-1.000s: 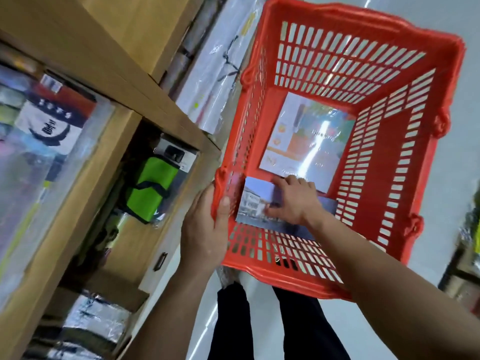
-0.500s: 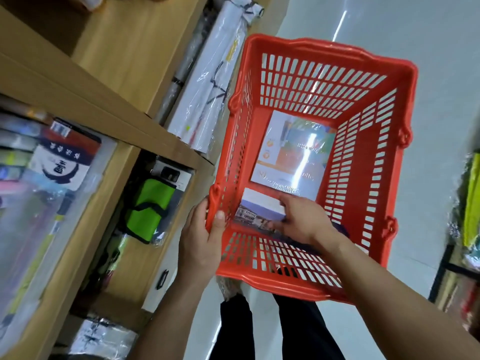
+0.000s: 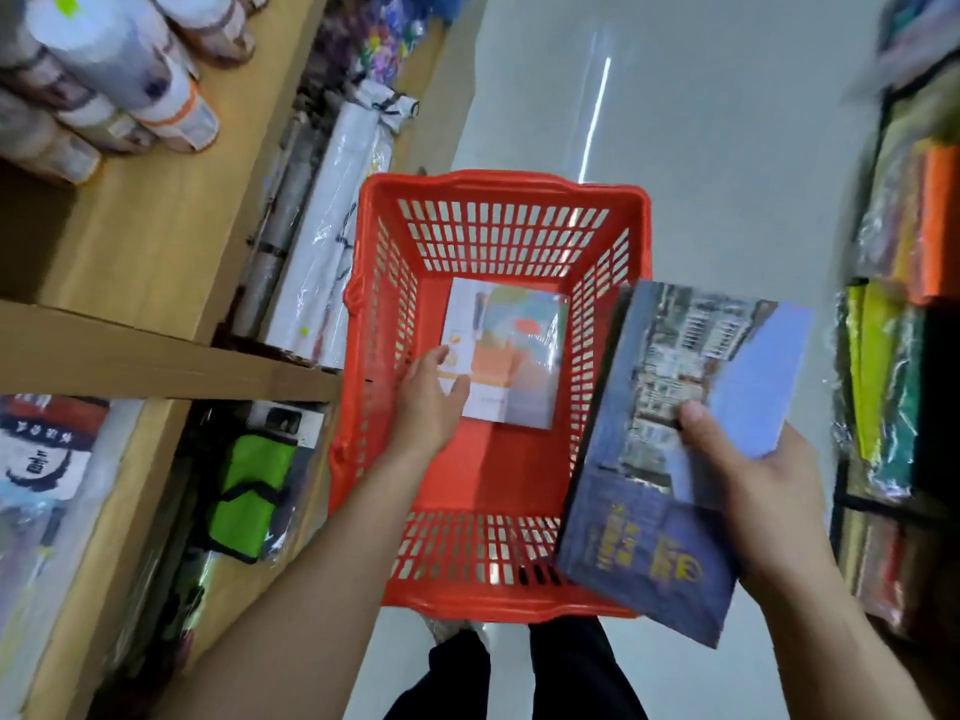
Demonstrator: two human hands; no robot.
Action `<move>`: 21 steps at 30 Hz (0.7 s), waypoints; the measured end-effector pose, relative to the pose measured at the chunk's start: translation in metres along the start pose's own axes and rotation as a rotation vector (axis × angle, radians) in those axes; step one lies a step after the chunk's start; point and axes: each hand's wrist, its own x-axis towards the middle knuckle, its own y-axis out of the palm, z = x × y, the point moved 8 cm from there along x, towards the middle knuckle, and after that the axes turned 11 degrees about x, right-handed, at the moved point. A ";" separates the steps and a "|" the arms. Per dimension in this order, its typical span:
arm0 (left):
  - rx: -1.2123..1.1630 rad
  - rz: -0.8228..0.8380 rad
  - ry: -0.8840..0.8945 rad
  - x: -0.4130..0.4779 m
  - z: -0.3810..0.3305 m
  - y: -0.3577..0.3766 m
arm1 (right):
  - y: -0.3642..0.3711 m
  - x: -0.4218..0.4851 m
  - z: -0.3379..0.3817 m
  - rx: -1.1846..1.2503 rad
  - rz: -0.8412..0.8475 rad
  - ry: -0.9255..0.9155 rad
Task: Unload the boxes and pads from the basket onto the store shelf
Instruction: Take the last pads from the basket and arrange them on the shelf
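Now the blue box (image 3: pixel 670 459) is up out of the red basket (image 3: pixel 498 184); before, it lay inside. The right hand (image 3: pixel 753 480) grips it by its right edge, thumb on top, over the basket's right side. The left hand (image 3: pixel 428 402) has let go of the rim and reaches inside, fingers (image 3: pixel 457 397) loose, touching the shiny pad (image 3: pixel 514 350) on the bottom. The wooden shelf (image 3: pixel 156 241) is on the left.

Setting: a shop aisle. Wooden shelf (image 3: pixel 156 241) stocked with wrapped paper rolls (image 3: pixel 156 96) and packaged goods; red shopping basket (image 3: pixel 498 189) on glossy floor (image 3: pixel 727 148).
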 end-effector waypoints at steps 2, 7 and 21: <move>0.103 0.094 -0.097 0.022 0.020 0.031 | -0.015 0.001 -0.013 0.012 -0.009 0.044; 0.199 0.143 -0.156 0.040 0.045 0.079 | -0.019 0.004 -0.038 -0.016 -0.018 0.066; -0.149 0.131 -0.358 0.050 0.063 0.088 | -0.005 0.015 -0.067 0.052 0.063 0.150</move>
